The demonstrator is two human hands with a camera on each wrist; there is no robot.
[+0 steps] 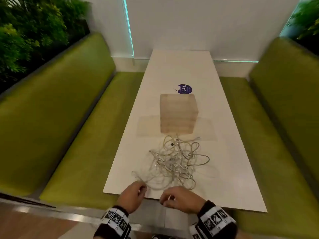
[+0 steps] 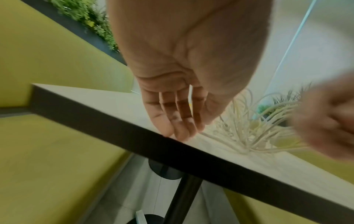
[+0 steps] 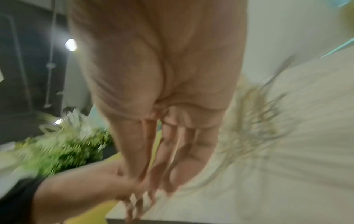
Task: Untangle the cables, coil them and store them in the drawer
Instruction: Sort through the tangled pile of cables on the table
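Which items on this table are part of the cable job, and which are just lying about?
Part of the job:
tangled cables
wooden drawer box
left hand, at the pile's near edge
right hand, pinching a cable

Just lying about:
purple sticker
green benches

This looks like a booth in a café or an office lounge rather than a home. A long white bench [image 1: 181, 75] runs away from the viewer between two green padded booth seats [image 1: 57, 118] with tall backs, one along each side of the frame. Leafy plant walls [image 1: 25, 31] fill the upper left and upper right corners. The white back wall [image 1: 198, 23] carries teal light strips [image 1: 128, 26]. A round purple sticker [image 1: 185, 89] (its print possibly a brand name, too blurred to read surely) lies mid-frame.
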